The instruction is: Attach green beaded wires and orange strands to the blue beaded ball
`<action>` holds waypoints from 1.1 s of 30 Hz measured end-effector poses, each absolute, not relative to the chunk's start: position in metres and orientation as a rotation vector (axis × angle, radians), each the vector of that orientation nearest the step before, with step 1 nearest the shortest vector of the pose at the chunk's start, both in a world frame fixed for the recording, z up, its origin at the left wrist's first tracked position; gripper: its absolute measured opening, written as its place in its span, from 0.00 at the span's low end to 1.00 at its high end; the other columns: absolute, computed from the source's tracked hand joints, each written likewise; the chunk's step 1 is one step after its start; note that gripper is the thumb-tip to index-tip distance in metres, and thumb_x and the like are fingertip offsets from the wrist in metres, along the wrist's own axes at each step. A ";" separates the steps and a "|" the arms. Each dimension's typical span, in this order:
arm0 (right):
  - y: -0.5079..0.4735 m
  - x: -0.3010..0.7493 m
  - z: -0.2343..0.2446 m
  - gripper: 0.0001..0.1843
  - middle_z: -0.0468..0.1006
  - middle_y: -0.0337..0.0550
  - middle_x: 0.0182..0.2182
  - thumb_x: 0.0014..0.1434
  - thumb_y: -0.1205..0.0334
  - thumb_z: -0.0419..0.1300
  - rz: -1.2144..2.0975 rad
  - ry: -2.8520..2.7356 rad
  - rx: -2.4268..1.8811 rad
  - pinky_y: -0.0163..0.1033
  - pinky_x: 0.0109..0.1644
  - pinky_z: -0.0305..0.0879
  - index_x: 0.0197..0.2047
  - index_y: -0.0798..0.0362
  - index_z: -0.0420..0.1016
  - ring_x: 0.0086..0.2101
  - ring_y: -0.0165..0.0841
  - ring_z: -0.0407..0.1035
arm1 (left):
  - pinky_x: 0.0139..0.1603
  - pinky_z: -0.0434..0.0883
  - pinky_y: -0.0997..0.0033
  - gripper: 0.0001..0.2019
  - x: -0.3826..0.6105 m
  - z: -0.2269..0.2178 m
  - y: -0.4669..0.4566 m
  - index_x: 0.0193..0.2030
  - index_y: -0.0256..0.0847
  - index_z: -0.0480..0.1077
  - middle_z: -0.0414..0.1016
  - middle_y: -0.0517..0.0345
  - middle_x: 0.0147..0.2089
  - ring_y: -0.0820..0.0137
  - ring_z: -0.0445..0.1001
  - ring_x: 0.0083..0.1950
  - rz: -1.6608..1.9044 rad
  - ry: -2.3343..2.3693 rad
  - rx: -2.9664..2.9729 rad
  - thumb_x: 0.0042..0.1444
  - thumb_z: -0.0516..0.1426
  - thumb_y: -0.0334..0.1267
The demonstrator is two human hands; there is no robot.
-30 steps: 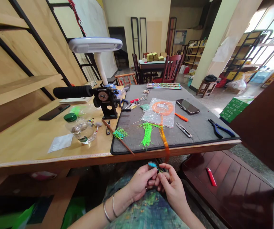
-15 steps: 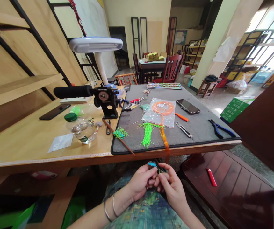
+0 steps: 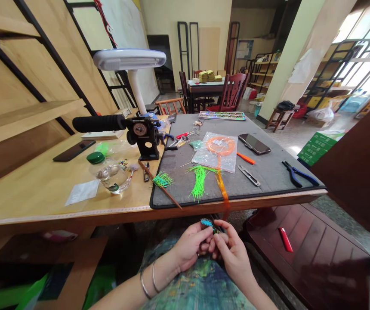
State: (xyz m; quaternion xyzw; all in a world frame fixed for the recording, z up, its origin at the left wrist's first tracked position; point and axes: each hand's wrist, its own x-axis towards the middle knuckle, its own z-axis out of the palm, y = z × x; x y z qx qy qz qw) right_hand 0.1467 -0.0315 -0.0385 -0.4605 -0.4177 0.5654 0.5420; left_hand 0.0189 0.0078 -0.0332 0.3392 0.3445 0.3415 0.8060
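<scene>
Over my lap, below the table edge, my left hand (image 3: 191,245) is closed with two bangles on the wrist. Between its thumb and fingers it grips a small dark piece with bright blue beading or thread (image 3: 207,222) on top; the fingers hide most of it. My right hand (image 3: 232,247) meets it from the right, thumb and index finger pinched on a thin green strand (image 3: 215,231) at the piece's side. On the mat ahead lie a bundle of green strands (image 3: 199,183) and orange strands (image 3: 223,189). A wooden stick (image 3: 172,199) bears a blue-green tuft.
On the grey mat (image 3: 178,189) lie thread snips (image 3: 248,175), blue-handled pliers (image 3: 296,174), a phone (image 3: 254,144) and a plastic bag with an orange coil (image 3: 220,146). A black clamp tool (image 3: 146,137) and a water bottle (image 3: 112,174) stand left. A red lighter (image 3: 285,239) rests on the chair.
Both hands stay together in nearly the same place, with only a slight shift of the fingers around the blue piece. The things on the table have not moved.
</scene>
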 end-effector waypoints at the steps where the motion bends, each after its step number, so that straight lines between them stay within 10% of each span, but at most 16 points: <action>1: -0.032 0.147 -0.038 0.29 0.72 0.33 0.19 0.54 0.41 0.62 1.343 -0.993 -1.096 0.33 0.24 0.62 0.50 0.53 0.64 0.18 0.27 0.65 | 0.20 0.45 0.77 0.19 0.019 -0.033 0.008 0.35 0.38 0.64 0.63 0.68 0.17 0.81 0.52 0.17 0.732 0.743 0.724 0.48 0.64 0.50; 33: -0.033 0.148 -0.034 0.28 0.73 0.33 0.19 0.54 0.41 0.62 1.313 -1.040 -1.116 0.32 0.23 0.61 0.49 0.53 0.65 0.17 0.27 0.63 | 0.20 0.40 0.75 0.20 0.019 -0.028 0.009 0.25 0.38 0.61 0.63 0.66 0.17 0.82 0.53 0.16 0.685 0.756 0.672 0.46 0.65 0.50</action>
